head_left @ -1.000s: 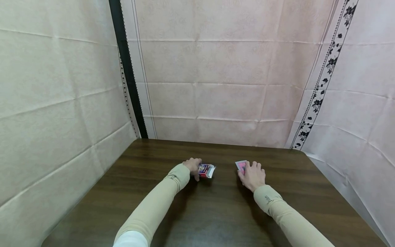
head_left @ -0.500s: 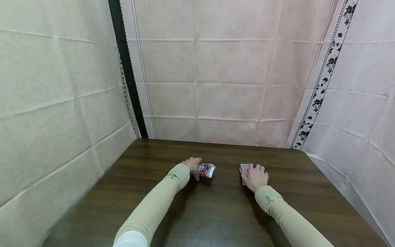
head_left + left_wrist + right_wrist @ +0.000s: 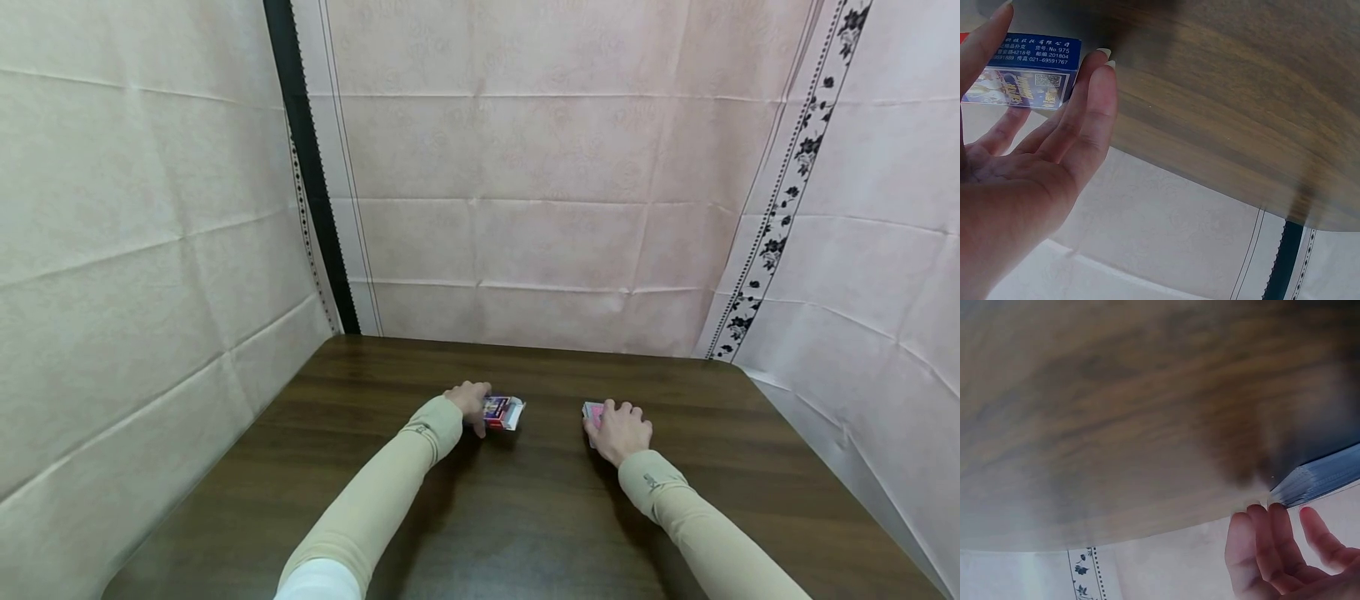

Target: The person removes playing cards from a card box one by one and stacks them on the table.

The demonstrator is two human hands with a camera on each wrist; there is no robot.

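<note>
The table (image 3: 525,517) is brown with darker wood grain and a glossy sheen, its far corners rounded. Toward its far edge are a blue-and-red card box (image 3: 502,412) and, nearer the right edge, a deck of cards (image 3: 592,412); whether either touches the table is unclear.

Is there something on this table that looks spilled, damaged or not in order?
I see no spill or clear damage. Only the card box in the left hand looks slightly odd: its white flap sticks out at the end facing the deck of cards, so it looks unclosed.
</note>
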